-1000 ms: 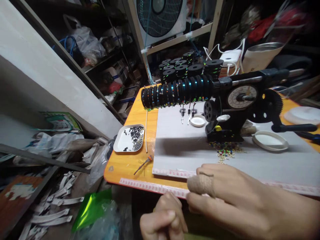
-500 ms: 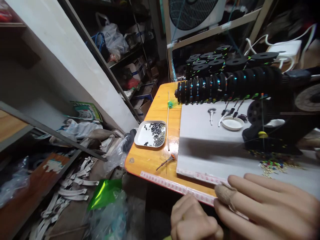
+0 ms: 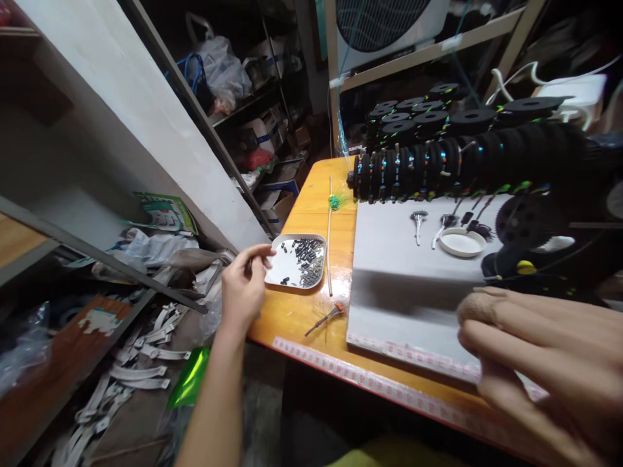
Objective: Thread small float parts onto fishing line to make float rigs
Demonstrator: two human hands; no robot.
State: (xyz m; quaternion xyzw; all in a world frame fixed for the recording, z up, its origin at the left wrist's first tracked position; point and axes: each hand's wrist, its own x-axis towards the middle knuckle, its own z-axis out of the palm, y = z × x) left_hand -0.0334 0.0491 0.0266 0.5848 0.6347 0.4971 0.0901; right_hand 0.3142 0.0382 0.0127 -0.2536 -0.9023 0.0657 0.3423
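My left hand point(image 3: 244, 281) reaches to the left rim of a white tray point(image 3: 275, 275). Its fingers are slightly bent, with a gap between thumb and forefinger, and the fingertips overlap the rim; firm contact cannot be made out. Inside the tray lie many small black tube-like pieces point(image 3: 306, 248) and small greyish metal-looking bits point(image 3: 310, 274). At the lower right, my right hand point(image 3: 545, 344) hovers over the grey-white board point(image 3: 389, 311), fingers stretched out and close together. A tan wrap point(image 3: 479, 306) covers one fingertip. Nothing shows in this hand.
A dark machine with a row of black discs point(image 3: 438, 165) stands over the board. A round white dish point(image 3: 462, 242) and a small brush-like bundle point(image 3: 418, 224) lie beneath. A thin stick point(image 3: 329, 253) and an orange-tipped bundle point(image 3: 325, 318) rest on the yellow table point(image 3: 302, 311).
My left hand has moved from beside the right hand at the table's front edge out left to the tray. The right hand has shifted slightly right and up. The view has turned a little.
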